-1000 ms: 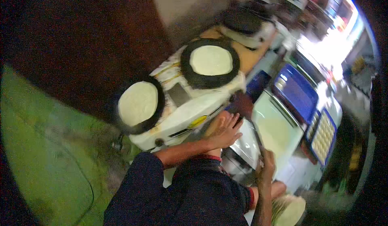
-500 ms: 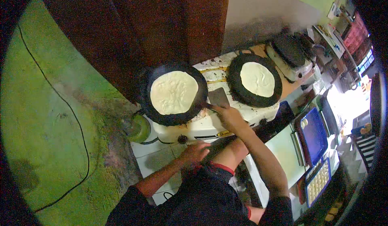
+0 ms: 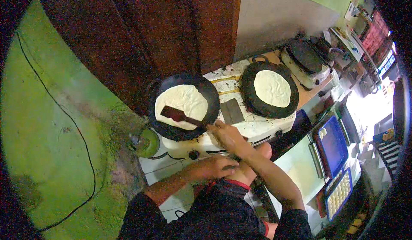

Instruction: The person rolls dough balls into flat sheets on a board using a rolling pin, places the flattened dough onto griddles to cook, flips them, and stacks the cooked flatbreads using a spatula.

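"Green wall point(image 3: 56, 154) fills the left side; where's the spatula point(image 3: 172, 113)?"

"Left of centre, blade over the flatbread point(image 3: 189, 97), right hand point(image 3: 226, 136) wrapped round its handle, forearm point(image 3: 277, 180) slanting from lower right."

"And the left hand point(image 3: 210, 168)?"

"Low centre, fingers bent; how closed, I can't tell."

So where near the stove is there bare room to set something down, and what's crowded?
Mostly bare: the pale board, between right forearm and blue tray; floor tiles, between green wall and left forearm. Crowded: the stove, where two pans flank a grey plate.
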Demonstrator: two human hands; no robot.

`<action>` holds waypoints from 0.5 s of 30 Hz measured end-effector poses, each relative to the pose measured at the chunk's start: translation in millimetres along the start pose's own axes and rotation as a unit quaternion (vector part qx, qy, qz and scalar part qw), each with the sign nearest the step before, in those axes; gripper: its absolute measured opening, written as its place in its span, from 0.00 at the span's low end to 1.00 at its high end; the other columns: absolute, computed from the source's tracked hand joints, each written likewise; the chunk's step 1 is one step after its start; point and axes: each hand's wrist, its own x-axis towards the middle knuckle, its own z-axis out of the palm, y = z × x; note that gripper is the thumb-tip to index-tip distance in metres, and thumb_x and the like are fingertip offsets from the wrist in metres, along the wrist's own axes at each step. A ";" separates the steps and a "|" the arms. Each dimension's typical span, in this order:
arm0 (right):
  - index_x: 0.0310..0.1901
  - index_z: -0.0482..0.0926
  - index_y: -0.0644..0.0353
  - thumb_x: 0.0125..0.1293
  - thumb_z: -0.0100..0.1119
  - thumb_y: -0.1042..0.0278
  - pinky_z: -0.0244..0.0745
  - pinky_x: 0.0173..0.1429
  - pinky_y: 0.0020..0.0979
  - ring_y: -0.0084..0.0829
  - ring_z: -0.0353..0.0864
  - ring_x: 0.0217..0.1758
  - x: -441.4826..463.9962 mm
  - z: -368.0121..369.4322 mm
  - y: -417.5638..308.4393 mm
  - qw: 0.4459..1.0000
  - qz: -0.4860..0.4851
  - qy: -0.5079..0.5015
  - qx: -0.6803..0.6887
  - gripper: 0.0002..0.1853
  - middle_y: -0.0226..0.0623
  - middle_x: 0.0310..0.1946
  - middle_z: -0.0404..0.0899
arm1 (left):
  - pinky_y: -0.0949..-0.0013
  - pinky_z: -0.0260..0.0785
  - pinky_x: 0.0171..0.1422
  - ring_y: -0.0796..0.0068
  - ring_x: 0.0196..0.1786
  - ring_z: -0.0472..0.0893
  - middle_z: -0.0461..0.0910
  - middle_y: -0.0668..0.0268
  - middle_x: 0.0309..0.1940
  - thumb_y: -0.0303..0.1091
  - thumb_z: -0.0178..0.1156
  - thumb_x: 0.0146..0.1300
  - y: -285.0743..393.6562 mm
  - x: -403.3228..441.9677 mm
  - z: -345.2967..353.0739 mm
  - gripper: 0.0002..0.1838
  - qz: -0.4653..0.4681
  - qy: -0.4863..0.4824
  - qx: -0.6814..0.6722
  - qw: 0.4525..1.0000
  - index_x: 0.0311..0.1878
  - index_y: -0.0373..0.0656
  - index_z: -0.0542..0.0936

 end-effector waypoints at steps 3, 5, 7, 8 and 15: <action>0.61 0.78 0.47 0.64 0.58 0.68 0.84 0.42 0.45 0.50 0.85 0.41 -60.0 -32.4 -7.4 0.997 0.052 -0.057 -0.011 0.22 0.48 0.42 0.77 | 0.57 0.75 0.56 0.55 0.48 0.85 0.86 0.52 0.43 0.41 0.59 0.68 14.0 1.3 -65.3 0.16 -0.046 -0.013 -0.051 0.998 0.50 0.40 0.84; 0.60 0.79 0.47 0.63 0.59 0.68 0.84 0.43 0.46 0.50 0.85 0.41 -93.5 -73.5 -14.5 0.986 0.120 -0.110 -0.044 0.22 0.47 0.43 0.77 | 0.58 0.77 0.49 0.58 0.41 0.86 0.86 0.56 0.37 0.41 0.59 0.69 -14.6 -2.4 -99.8 0.14 -0.095 0.139 0.066 0.983 0.47 0.42 0.85; 0.58 0.81 0.51 0.61 0.62 0.71 0.82 0.46 0.45 0.50 0.84 0.42 -133.0 -88.0 2.6 0.990 0.128 -0.043 -0.034 0.21 0.45 0.42 0.79 | 0.55 0.71 0.64 0.48 0.57 0.81 0.83 0.46 0.52 0.55 0.62 0.66 -77.7 -11.2 -121.0 0.29 -0.191 0.264 0.215 0.921 0.55 0.35 0.82; 0.57 0.81 0.52 0.61 0.63 0.73 0.81 0.47 0.45 0.50 0.84 0.42 -145.6 -94.0 6.0 0.991 0.131 -0.010 -0.029 0.21 0.44 0.42 0.80 | 0.50 0.60 0.76 0.46 0.73 0.68 0.69 0.39 0.69 0.64 0.65 0.60 -81.5 -5.0 -138.9 0.49 -0.318 0.242 0.245 0.883 0.70 0.30 0.67; 0.58 0.81 0.48 0.63 0.59 0.71 0.82 0.44 0.47 0.51 0.85 0.40 -126.3 -120.9 30.2 0.979 0.189 -0.007 -0.073 0.20 0.44 0.40 0.79 | 0.23 0.38 0.77 0.44 0.83 0.43 0.40 0.57 0.83 0.59 0.83 0.29 -147.7 14.9 -216.5 0.78 -0.337 -0.119 0.437 0.825 0.82 0.49 0.45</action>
